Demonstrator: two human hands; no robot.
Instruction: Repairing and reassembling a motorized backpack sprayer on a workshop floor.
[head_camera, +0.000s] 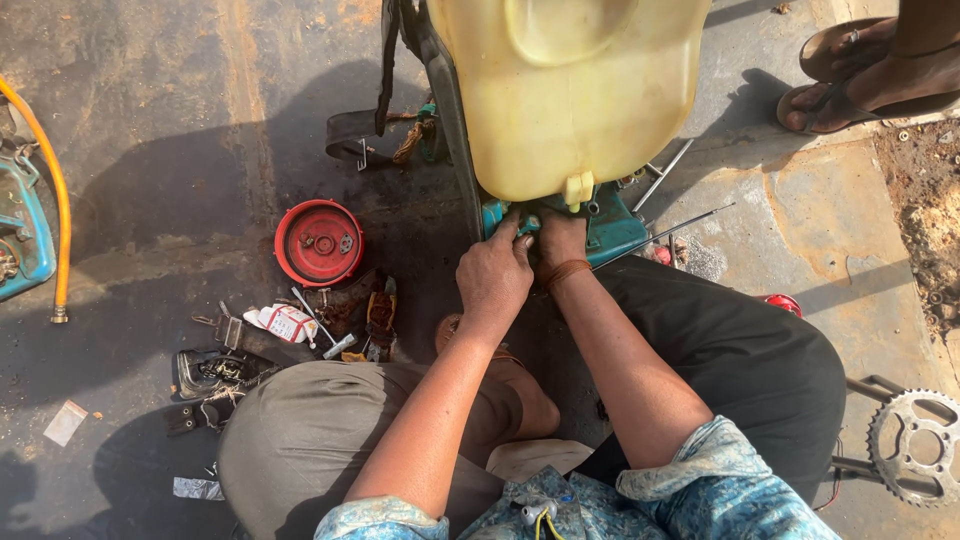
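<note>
Both hands work at the teal metal base (612, 232) under the pale yellow plastic tank (570, 90), at twelve o'clock. The left hand (494, 277) curls its fingers onto the base, steadying it. The right hand (558, 240) reaches beneath; its fingers are hidden. A round red metal cover (318, 243) lies aside at ten o'clock.
</note>
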